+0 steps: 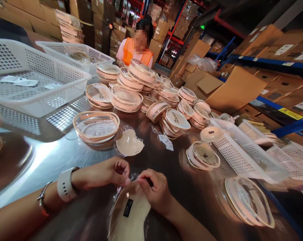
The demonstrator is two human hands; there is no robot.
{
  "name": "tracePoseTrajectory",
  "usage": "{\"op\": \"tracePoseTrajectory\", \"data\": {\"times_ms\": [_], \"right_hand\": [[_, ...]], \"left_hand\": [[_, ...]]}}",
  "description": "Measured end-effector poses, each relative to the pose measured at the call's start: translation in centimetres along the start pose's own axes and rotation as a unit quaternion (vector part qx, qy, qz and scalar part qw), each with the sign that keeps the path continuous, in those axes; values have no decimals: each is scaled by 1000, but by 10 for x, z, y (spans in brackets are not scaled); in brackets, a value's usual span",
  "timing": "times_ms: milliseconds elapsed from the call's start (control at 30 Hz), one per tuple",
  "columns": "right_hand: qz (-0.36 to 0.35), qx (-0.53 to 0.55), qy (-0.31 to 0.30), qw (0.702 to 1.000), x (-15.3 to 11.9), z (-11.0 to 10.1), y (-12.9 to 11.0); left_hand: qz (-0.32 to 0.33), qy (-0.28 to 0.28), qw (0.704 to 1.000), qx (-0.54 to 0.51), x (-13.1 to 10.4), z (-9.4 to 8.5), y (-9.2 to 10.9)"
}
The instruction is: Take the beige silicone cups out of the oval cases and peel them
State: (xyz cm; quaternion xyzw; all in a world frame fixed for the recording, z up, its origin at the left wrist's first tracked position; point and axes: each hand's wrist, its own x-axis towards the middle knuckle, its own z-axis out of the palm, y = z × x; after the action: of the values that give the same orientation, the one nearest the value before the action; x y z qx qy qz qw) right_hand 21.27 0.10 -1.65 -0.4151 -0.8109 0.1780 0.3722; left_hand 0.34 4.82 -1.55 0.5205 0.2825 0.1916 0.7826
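Note:
A beige curved pad [135, 214] with a small black label lies at the bottom of the view, wrapped in clear plastic film. At its top edge, my right hand [155, 190] pinches the film between thumb and fingers. My left hand [117, 172] is closed too, its fingertips on the film just left of the right hand. A white watch band [66, 184] and a metal bracelet are on the left arm. Beyond the hands lies a smaller beige pad [130, 144] in clear film. Left of that sits an oval clear-topped case [97, 125] with a printed paper inside.
Many similar cases [127, 97] are heaped across the metal table [91, 214]. White perforated baskets [66, 95] stand at left, others [236, 157] at right. Small tags [165, 142] lie mid-table. A person in an orange vest [128, 52] is opposite, with cartons and shelves around.

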Motion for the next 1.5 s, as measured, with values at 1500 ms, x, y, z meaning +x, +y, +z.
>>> {"op": "tracePoseTrajectory", "data": {"times_ms": [1500], "right_hand": [[304, 136, -38, 942, 60, 36, 58]], "left_hand": [[193, 157, 918, 309, 18, 26, -24]]}}
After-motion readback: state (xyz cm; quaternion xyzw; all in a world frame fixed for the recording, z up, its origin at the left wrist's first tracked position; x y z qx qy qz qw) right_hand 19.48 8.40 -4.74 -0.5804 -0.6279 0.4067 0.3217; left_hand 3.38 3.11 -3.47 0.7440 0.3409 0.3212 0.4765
